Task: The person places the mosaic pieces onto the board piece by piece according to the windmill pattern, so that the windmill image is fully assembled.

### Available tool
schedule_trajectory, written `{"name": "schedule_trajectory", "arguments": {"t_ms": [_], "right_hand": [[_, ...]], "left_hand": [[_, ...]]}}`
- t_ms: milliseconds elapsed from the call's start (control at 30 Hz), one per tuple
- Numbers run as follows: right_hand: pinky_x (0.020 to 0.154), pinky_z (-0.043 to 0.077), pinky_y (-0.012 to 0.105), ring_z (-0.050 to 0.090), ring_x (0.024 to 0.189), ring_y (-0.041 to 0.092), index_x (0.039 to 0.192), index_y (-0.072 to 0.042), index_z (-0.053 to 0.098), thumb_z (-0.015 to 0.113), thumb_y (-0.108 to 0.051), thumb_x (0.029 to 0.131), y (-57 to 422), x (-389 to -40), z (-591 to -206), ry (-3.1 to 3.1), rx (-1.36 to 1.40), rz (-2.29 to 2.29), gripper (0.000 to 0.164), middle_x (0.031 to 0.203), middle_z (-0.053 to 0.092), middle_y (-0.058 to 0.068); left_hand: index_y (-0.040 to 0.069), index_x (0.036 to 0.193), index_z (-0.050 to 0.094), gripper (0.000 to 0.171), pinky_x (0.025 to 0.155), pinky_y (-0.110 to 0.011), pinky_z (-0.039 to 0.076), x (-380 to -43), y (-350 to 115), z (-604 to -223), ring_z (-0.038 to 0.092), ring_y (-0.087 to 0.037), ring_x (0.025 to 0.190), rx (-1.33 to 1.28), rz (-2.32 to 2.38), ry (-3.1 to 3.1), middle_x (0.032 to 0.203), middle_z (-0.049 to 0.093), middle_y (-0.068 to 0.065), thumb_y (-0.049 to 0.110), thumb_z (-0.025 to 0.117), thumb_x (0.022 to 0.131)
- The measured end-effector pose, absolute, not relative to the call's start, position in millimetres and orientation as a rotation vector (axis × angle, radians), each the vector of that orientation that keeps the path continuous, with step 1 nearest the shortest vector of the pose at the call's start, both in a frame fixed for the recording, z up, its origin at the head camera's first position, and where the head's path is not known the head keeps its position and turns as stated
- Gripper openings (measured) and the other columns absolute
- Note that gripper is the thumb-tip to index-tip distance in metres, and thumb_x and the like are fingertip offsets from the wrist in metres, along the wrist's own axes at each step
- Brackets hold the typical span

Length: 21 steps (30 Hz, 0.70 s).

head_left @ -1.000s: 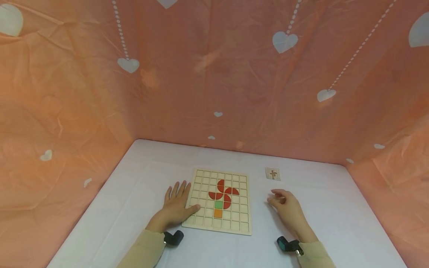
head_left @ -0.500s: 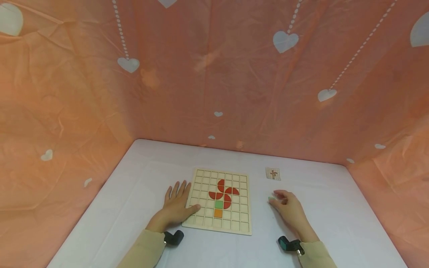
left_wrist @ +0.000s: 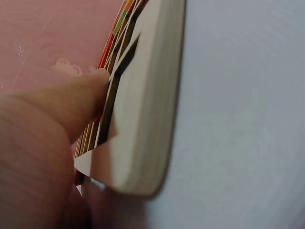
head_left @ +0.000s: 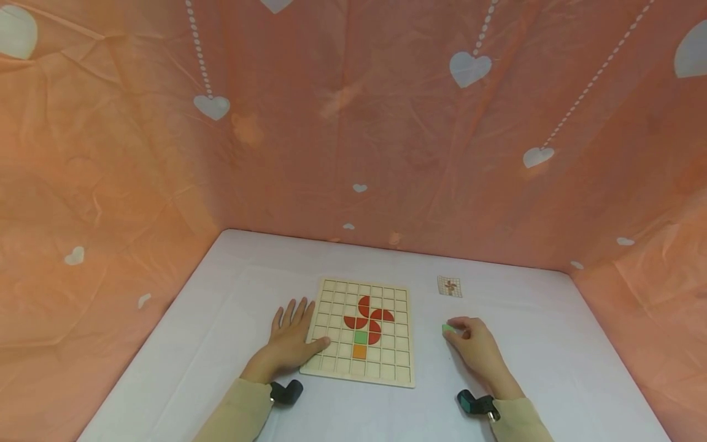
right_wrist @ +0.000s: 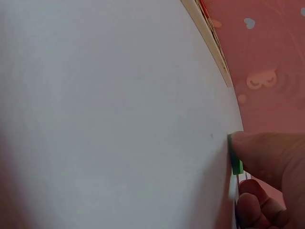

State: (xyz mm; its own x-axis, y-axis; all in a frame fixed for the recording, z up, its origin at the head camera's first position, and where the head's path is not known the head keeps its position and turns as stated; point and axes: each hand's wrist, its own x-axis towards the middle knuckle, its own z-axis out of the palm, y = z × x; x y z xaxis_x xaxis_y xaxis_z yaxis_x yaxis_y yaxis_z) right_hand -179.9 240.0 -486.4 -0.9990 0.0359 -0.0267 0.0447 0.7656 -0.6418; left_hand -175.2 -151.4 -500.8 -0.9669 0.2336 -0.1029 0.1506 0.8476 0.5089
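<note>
A light wooden grid board (head_left: 397, 356) lies on the white table. Red quarter-round pieces (head_left: 374, 333) form a pinwheel in its cells, with a green square tile (head_left: 361, 337) and an orange square tile (head_left: 359, 352) below. My left hand (head_left: 289, 347) rests at the board's left edge with fingers spread, its thumb (left_wrist: 90, 90) over the grid in the left wrist view. To the right of the board, my right hand (head_left: 476, 345) pinches another green tile (right_wrist: 235, 155) between thumb and fingers, close over the table; the fingers partly cover it.
A small pattern card (head_left: 450, 286) showing a red pinwheel on a grid lies beyond my right hand. Black wrist devices (head_left: 286, 393) sit at both sleeves. An orange-pink curtain with hearts (head_left: 397, 153) hangs around the white table (head_left: 248, 264).
A green tile, not visible one second ago, has come into sight at my right fingertips, and those fingers have closed on it. The left hand and the board stay put.
</note>
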Motion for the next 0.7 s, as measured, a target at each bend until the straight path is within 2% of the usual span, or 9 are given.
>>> {"name": "schedule_trajectory", "arguments": {"t_ms": [267, 700], "right_hand": [[0.069, 0.04, 0.033, 0.048, 0.084, 0.022, 0.114, -0.003, 0.067, 0.069, -0.019, 0.09, 238.9, -179.4, -487.8, 2.965, 0.056, -1.066, 0.029, 0.101, 0.055, 0.011], [0.065, 0.04, 0.032, 0.048, 0.081, 0.021, 0.108, -0.006, 0.062, 0.069, -0.021, 0.089, 234.5, -178.2, -484.5, 2.915, 0.099, -1.073, 0.025, 0.094, 0.054, 0.008]], "left_hand": [[-0.003, 0.152, 0.018, 0.092, 0.111, -0.054, -0.011, -173.9, -151.0, -497.7, -0.006, -0.039, 0.145, 0.311, 0.801, 2.865, 0.159, 0.009, -0.022, 0.051, 0.06, 0.09], [-0.001, 0.153, 0.016, 0.091, 0.112, -0.054, -0.01, -174.6, -150.0, -495.9, -0.007, -0.038, 0.145, 0.294, 0.76, 2.857, 0.16, 0.008, -0.02, 0.051, 0.059, 0.091]]}}
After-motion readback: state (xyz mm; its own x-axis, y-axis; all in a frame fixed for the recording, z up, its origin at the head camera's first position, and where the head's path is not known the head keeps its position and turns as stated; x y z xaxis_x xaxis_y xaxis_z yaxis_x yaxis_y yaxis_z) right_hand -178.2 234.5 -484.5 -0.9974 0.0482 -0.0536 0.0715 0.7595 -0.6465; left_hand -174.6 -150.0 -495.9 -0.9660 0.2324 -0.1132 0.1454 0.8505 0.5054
